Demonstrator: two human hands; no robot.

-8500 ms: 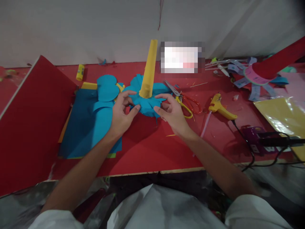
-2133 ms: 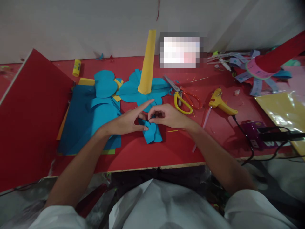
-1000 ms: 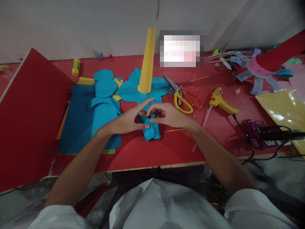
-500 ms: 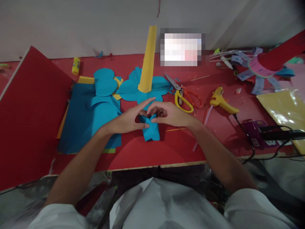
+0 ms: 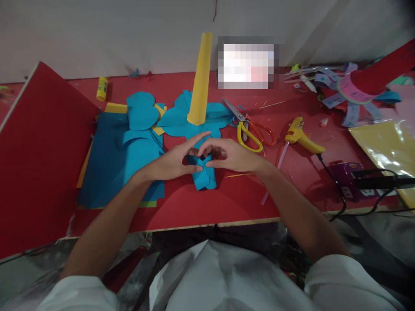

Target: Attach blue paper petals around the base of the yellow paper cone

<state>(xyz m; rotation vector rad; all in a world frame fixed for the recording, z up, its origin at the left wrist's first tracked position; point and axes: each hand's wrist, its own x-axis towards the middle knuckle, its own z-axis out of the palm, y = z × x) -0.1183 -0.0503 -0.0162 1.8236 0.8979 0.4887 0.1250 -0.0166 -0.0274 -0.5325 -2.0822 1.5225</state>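
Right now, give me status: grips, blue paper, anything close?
Left grip, right grip: both pinching curled blue paper. Yellow tube just beyond. Scissors right of it.

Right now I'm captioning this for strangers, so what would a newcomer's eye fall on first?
Probably the tall yellow tube, rising from a blue paper flower in the centre. Just in front, the left hand and right hand hold a folded blue piece. At the far right, a red tube slants from a pink ring.
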